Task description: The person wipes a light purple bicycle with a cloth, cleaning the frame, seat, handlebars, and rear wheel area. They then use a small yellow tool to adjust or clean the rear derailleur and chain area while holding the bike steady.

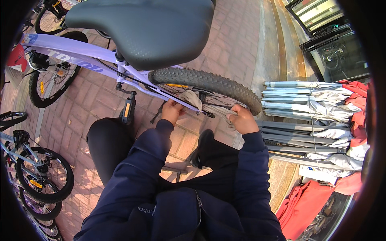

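A lilac bicycle (86, 60) stands in front of me, its black saddle (140, 30) nearest the camera and its knobby rear tire (209, 82) to the right. A grey-beige cloth (219, 111) is looped over the rear end of the frame by the wheel hub. My right hand (244, 120) is closed on the cloth's right end beside the tire. Close against the lilac frame tube, my left hand (171, 111) is closed at the cloth's other end; its fingertips are partly hidden. The pedal (127, 110) hangs left of that hand.
Folded canopy frames (303, 128) with white and red fabric lie at the right, by a glass door (339, 56). Other bicycles (44, 174) stand along the left. Red brick paving (90, 104) lies below, and my knees flank the work.
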Motion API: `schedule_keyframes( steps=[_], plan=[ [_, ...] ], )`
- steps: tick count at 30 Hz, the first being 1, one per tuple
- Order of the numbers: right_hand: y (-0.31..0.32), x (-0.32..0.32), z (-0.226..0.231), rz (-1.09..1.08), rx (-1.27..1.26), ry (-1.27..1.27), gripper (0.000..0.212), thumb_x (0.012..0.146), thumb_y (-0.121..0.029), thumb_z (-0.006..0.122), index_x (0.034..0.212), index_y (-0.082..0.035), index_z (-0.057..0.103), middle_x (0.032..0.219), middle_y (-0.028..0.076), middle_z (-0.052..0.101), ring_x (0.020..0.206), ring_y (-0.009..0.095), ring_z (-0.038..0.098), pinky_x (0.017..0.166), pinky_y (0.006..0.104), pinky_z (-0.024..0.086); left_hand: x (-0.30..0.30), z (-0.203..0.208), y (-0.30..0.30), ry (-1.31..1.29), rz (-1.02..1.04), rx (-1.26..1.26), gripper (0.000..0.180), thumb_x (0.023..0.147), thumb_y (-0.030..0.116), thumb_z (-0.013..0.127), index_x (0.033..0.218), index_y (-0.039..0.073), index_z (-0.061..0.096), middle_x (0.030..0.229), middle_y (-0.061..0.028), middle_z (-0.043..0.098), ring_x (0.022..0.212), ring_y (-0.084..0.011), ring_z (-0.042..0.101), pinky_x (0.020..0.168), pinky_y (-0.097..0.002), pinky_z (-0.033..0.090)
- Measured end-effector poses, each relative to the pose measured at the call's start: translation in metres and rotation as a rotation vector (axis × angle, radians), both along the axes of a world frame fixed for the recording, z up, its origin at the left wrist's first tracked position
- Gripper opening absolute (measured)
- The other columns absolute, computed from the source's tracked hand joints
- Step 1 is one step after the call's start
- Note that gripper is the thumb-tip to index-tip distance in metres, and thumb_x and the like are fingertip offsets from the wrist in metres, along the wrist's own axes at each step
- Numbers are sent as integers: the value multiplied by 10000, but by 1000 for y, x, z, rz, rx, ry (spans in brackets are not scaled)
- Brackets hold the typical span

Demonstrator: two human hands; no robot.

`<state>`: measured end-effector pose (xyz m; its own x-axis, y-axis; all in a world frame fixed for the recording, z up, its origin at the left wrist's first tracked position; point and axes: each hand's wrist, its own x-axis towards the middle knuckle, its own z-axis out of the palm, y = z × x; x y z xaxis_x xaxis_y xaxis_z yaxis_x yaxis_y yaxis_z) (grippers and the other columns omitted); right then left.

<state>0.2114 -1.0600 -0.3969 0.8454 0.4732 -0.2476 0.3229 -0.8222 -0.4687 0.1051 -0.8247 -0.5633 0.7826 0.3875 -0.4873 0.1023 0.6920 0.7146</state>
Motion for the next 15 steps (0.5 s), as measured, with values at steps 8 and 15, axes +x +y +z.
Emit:
schedule_keyframes(
  steps=[8,15],
  plan=[
    [27,-10,-37,28,149,-157,294,883,-279,657,1005,-12,662,905,235,681,887,423,653,781,461,512,2,3,34,232,627,124,215,861,56,617,1047,13,519,816,-66,608,621,-139,589,476,-298,491],
    [25,-12,-68,-211,-110,-427,259,890,-278,656,873,-21,627,834,247,674,826,445,653,734,509,517,0,11,2,31,352,146,406,806,-59,630,1171,26,472,1001,-97,634,725,-159,628,541,-296,527]
  ],
)
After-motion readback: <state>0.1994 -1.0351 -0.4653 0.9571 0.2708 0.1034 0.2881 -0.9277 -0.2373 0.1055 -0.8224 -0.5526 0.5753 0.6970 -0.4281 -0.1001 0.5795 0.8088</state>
